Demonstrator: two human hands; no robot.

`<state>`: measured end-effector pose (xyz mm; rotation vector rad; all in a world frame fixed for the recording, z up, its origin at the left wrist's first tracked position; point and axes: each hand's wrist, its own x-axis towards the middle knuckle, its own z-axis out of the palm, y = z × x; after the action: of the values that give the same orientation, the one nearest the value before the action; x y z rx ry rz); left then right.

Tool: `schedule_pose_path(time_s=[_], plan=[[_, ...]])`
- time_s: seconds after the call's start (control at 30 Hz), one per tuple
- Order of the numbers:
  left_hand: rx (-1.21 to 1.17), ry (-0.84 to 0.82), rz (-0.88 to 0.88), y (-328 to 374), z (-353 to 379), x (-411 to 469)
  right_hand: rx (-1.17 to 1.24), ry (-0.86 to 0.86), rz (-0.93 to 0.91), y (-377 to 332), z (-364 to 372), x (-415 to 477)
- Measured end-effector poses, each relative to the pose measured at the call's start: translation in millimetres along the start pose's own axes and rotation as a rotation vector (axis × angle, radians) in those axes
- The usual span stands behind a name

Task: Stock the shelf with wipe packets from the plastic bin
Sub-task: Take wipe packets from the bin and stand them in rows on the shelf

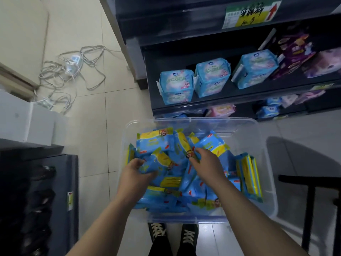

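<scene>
Both hands reach into the clear plastic bin (262,145) on the floor.
Left hand (133,174) curls around one blue wipe packet (156,163); right hand (208,163) pinches another packet (186,146) near the bin's centre, below the dark shelf (239,97).

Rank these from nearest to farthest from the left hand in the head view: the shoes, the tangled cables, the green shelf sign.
From the left hand:
1. Shoes, just below, beneath the bin's near edge.
2. Tangled cables, on the floor, up and left.
3. Green shelf sign, top right on the shelf edge.
</scene>
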<state>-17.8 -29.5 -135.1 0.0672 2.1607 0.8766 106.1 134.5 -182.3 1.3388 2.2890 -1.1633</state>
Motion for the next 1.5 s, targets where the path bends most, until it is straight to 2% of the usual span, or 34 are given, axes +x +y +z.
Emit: schedule_pose_path(time_s=[0.1,0.27,0.43,0.5,0.67,0.77,0.9,1.07,1.27,1.5], plan=[[-0.132,0.104,0.049,7.0,-17.8,-3.9,-0.115,-0.024,0.028,-5.4,16.4,18.3],[-0.29,0.16,0.096,7.9,-30.8,-9.3,-0.31,0.001,0.068,-8.6,34.8,33.7],[-0.309,0.206,0.126,8.2,-37.1,-21.5,-0.179,0.101,0.024,-18.4,17.0,24.7],[-0.271,0.251,0.157,13.6,-39.7,-31.3,-0.059,0.117,0.048,-25.5,-1.7,13.7],[-0.285,0.35,0.218,36.0,-55.3,-67.0,0.049,0.197,0.031,-49.8,-61.4,-27.8],[-0.366,0.346,0.206,54.3,-72.6,-92.1,0.12,0.191,-0.073,-75.4,-96.6,-62.1],[-0.516,0.282,0.199,83.0,-107.4,-137.1,0.291,0.145,-0.199,-121.6,-139.7,-114.2],[-0.532,0.318,0.265,100.8,-173.6,-197.5,0.254,0.178,-0.399,-206.6,-185.0,-180.4],[-0.652,0.559,0.364,102.3,-268.7,-267.3,0.252,0.165,-0.656,-323.4,-207.1,-254.2],[-0.829,0.932,0.469,70.7,-387.3,-334.9,0.556,-0.087,-0.823,-455.1,-172.0,-337.4]])
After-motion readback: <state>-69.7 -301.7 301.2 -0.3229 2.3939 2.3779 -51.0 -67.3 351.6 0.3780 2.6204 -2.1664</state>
